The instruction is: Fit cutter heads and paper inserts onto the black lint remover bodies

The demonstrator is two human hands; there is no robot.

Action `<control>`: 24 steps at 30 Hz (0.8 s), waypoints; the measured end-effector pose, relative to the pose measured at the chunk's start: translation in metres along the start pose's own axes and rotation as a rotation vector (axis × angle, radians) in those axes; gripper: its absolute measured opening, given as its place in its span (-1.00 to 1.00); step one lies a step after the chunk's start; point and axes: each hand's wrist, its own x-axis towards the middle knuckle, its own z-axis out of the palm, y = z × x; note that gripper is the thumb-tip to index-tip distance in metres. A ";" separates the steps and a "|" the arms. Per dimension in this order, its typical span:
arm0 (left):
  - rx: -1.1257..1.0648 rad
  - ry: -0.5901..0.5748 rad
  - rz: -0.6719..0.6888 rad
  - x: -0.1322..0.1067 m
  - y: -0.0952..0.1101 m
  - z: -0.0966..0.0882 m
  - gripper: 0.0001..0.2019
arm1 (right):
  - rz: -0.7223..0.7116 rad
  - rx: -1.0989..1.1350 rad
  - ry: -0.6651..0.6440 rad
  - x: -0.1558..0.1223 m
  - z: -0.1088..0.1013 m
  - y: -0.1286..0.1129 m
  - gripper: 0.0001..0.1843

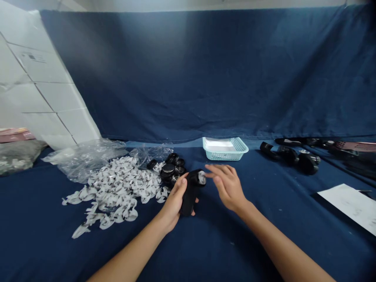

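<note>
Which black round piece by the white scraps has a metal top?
The largest one, just beyond the left hand: broad shiny disc on top; its neighbours look mostly black.

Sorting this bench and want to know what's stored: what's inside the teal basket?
The teal basket holds a flat white layer, perhaps paper or a white liner, across its inside. Anything beneath that layer is covered and cannot be seen.

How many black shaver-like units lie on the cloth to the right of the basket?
3: a black unit beside the teal basket, a second next along, a third furthest right; more may be hidden behind.
</note>
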 end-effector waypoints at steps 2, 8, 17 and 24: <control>-0.002 -0.001 0.005 0.000 -0.001 0.000 -0.43 | 0.140 -0.033 0.116 -0.002 -0.001 0.005 -0.52; -0.003 -0.015 -0.007 0.002 -0.002 0.001 -0.44 | 0.144 0.041 0.159 0.000 -0.004 0.006 -0.53; -0.055 0.002 -0.002 0.006 -0.003 -0.004 -0.44 | 0.168 -0.121 0.174 0.002 0.005 0.016 -0.48; -0.067 -0.001 -0.016 0.005 -0.003 -0.002 -0.47 | -0.045 0.051 -0.006 0.002 0.002 0.001 -0.65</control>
